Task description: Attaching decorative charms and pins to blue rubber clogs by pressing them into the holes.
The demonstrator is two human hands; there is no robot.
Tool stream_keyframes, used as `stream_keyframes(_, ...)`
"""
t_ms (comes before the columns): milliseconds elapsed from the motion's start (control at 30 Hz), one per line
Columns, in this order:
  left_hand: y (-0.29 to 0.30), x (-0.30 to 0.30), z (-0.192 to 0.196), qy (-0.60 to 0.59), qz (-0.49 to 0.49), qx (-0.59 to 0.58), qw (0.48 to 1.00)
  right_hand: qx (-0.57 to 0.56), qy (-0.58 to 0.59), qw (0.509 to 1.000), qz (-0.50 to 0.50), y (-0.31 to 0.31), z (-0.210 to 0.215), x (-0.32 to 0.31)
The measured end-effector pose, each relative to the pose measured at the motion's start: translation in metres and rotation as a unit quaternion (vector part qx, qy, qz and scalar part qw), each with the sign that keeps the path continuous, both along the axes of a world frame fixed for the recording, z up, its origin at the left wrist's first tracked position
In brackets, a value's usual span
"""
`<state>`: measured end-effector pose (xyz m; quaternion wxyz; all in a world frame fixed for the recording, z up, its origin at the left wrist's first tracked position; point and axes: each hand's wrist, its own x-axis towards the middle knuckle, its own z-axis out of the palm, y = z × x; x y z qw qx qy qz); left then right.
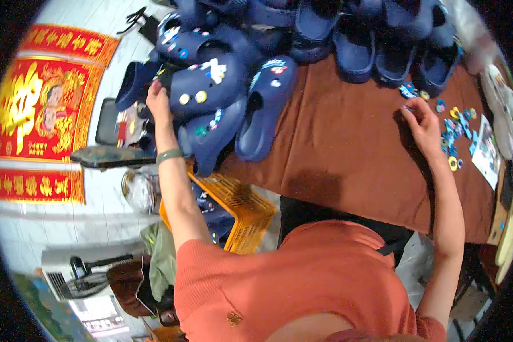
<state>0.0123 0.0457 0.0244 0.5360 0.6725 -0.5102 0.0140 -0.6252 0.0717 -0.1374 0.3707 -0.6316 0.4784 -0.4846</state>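
Note:
At the left of the table, my left hand [158,102] is closed at the edge of a navy clog [204,82] with a white charm and round yellow ones on it. Some of its fingers are hard to make out. More navy clogs with charms lie heaped around it, among them one standing on its side [266,108]. Over the right part of the table, my right hand [424,126] has thumb and fingertips together in a pinch on a small shoe charm [406,108]. Beside it lies a scatter of blue and yellow shoe charms [452,130].
Several plain navy clogs [353,48] stand along the far side of the brown tablecloth [336,131]. White shoes [499,108] and a printed picture sheet [485,153] lie at the right edge. An orange crate [242,205] holding clogs sits below the table's left front.

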Motion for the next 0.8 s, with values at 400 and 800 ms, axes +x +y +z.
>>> stream_keyframes(400, 0.021, -0.215, 0.034, -0.126, -0.100, -0.032, 0.986, -0.046, 0.036, 0.998, -0.004, 0.006, -0.009, 0.006)
stream_keyframes(800, -0.147, -0.546, 0.010, -0.024, -0.495, 0.111, 0.861, -0.057, 0.030, 0.997, -0.035, 0.004, 0.000, 0.001)
